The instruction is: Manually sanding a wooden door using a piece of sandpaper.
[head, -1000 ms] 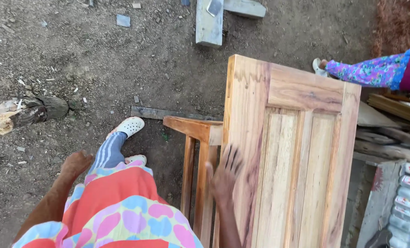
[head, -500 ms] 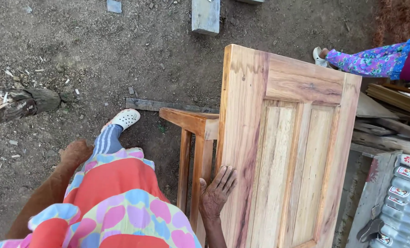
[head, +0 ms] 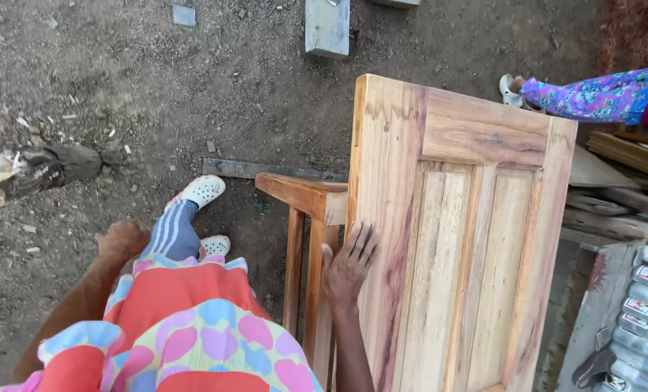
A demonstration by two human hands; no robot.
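Head view: door panel (head: 458, 239) bottom cut off

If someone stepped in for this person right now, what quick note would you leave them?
Right hand: flat, fingers spread, on the left edge of the wooden door, gripping nothing.
Left hand: loosely closed at the side, holding nothing.
The door lies tilted over a wooden frame on the dirt ground.
Another person's leg is at the far corner.
Done: door rests on the frame. Left: cannot tell.
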